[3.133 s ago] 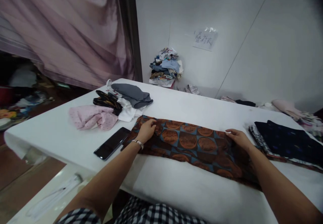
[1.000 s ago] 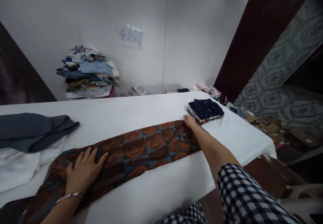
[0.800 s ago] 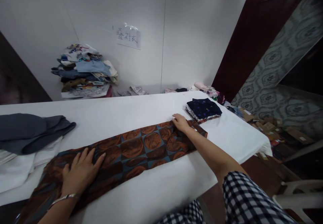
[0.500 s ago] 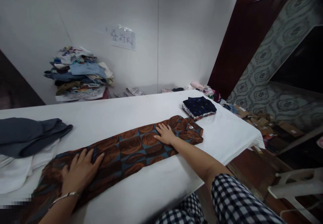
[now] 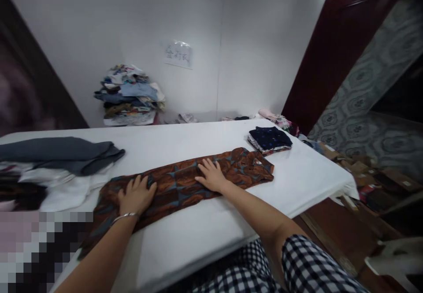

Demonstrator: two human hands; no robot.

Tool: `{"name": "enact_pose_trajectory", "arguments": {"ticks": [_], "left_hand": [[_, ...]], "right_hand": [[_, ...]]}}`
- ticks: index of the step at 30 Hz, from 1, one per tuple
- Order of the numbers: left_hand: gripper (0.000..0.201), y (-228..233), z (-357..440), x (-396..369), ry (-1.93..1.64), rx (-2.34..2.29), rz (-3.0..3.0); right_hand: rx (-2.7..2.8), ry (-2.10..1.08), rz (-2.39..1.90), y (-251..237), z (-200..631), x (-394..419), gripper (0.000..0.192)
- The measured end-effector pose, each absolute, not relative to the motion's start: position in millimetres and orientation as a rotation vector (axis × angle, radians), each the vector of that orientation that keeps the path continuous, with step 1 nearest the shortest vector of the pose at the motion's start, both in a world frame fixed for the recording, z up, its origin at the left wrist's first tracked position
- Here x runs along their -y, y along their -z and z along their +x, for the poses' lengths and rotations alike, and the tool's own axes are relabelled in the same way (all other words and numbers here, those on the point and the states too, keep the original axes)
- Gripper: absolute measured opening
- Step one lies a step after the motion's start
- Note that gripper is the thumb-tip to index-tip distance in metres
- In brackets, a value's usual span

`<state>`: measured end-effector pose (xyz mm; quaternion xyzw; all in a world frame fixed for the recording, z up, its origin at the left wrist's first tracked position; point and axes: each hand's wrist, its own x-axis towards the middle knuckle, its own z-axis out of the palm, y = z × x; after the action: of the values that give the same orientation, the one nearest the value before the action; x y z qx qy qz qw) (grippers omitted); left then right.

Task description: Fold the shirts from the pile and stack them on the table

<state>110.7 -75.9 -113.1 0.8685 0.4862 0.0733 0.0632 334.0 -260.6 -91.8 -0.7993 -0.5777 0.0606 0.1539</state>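
A brown shirt with round orange and blue patterns point(image 5: 180, 183) lies folded into a long strip on the white table point(image 5: 205, 235). My left hand point(image 5: 136, 194) presses flat on its left part, fingers spread, a bracelet on the wrist. My right hand point(image 5: 210, 176) lies flat on the middle of the strip, palm down. The collar end of the shirt point(image 5: 256, 163) points to the right, beyond my right hand.
A folded dark blue garment on a small stack point(image 5: 270, 139) sits at the table's right end. Grey and white clothes point(image 5: 62, 154) lie at the left. A pile of clothes point(image 5: 130, 94) stands by the wall. Boxes point(image 5: 380, 178) lie on the floor at right.
My right hand slid left along the shirt from its right end to the middle. The view swung from the left of the table toward the right.
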Motion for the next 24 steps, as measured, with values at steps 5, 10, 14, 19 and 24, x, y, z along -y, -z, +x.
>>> {"name": "enact_pose_trajectory", "arguments": {"ticks": [5,10,14,19,24], "left_hand": [[0.057,109,109,91,-0.252,-1.465,2.625],[0.059,108,108,91,-0.213,-1.483,2.488],[0.056,102,102,83,-0.219,-1.569,2.411],[0.058,85,78,68,-0.249,-1.848,2.277],[0.072,79,63,56,-0.149,-1.983,2.168]], "right_hand": [[1.723,-0.333,-2.298,112,286,256,0.067],[1.772,-0.222,-2.325,132,286,255,0.064],[1.798,-0.191,-2.324,138,289,256,0.062],[1.788,-0.168,-2.310,141,289,256,0.060],[1.776,-0.181,-2.278,139,288,256,0.058]]}}
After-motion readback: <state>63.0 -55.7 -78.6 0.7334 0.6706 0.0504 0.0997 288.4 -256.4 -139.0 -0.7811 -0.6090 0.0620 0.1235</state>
